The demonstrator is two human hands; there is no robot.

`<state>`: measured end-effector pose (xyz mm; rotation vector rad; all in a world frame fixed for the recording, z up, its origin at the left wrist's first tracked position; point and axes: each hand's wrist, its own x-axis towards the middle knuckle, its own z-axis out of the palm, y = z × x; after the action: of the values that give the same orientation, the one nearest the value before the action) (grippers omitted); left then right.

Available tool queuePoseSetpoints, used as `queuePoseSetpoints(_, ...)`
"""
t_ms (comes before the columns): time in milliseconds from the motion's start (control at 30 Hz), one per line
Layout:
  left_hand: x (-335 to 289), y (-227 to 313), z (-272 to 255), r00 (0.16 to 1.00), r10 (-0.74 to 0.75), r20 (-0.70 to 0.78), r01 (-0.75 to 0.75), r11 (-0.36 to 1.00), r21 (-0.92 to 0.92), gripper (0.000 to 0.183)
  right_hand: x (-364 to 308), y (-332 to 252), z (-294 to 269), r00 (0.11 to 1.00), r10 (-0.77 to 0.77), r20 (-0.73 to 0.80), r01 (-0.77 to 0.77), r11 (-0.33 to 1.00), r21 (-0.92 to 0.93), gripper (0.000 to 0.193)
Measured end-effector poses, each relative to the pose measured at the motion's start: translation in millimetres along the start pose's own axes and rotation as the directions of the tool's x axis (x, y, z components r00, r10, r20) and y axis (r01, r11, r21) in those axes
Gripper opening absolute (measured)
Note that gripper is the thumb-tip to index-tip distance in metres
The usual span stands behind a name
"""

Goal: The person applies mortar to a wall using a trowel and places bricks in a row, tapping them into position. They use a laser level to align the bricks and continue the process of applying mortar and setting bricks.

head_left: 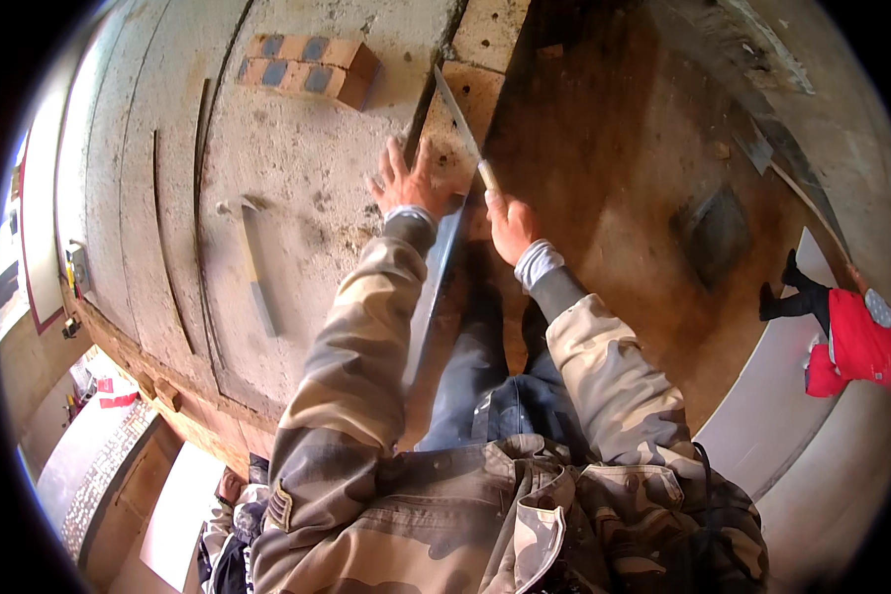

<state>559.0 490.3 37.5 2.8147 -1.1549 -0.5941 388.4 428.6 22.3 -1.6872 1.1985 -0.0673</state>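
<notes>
In my right hand (514,226) is a pale handle with a long, narrow, pointed metal blade (458,114), its fingers wrapped round the handle. The blade tilts up and to the left over the pale, pitted bricks (465,94) along the slab's edge. My left hand (412,182) is open, fingers spread, at the seam between the grey concrete slab (337,148) and those bricks. I cannot tell how firmly it presses. Below its wrist runs a long, shiny metal strip (440,272), partly hidden by my forearm.
Orange bricks with dark patches (309,71) sit on the slab at the far left. A hammer (252,262) lies nearer, with thin rods (173,247) beyond it. On the right is brown, lower ground (604,148). A person in red (864,337) is at far right, another (233,520) lower left.
</notes>
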Motion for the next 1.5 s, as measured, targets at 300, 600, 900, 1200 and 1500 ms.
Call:
queuePoseSetpoints(300,3.4,5.2,-7.3,0.993,-0.086,0.086,0.085,0.996,0.014,0.082,-18.6,3.6,-12.0,0.996,-0.075,-0.039,0.075,0.997,0.021,0.050)
queuePoseSetpoints(600,8.4,9.3,-7.9,0.990,-0.091,0.108,0.091,0.996,0.005,0.086,-21.7,-23.0,-2.7,0.958,-0.238,-0.160,0.255,0.962,0.094,0.029)
queuePoseSetpoints(900,7.2,14.1,-6.1,0.993,-0.077,0.089,0.076,0.997,0.014,0.088,-29.3,-12.8,0.0,0.972,-0.154,-0.174,0.159,0.987,0.011,0.031)
queuePoseSetpoints(1200,10.6,4.2,-4.2,0.992,-0.075,0.101,0.073,0.997,0.024,0.085,-23.7,-13.8,4.4,0.971,-0.162,-0.177,0.166,0.986,0.007,0.039)
queuePoseSetpoints(1500,7.8,7.6,-6.4,0.989,-0.100,0.107,0.098,0.995,0.026,0.088,-39.0,-1.2,7.6,0.976,-0.140,-0.170,0.157,0.983,0.093,0.041)
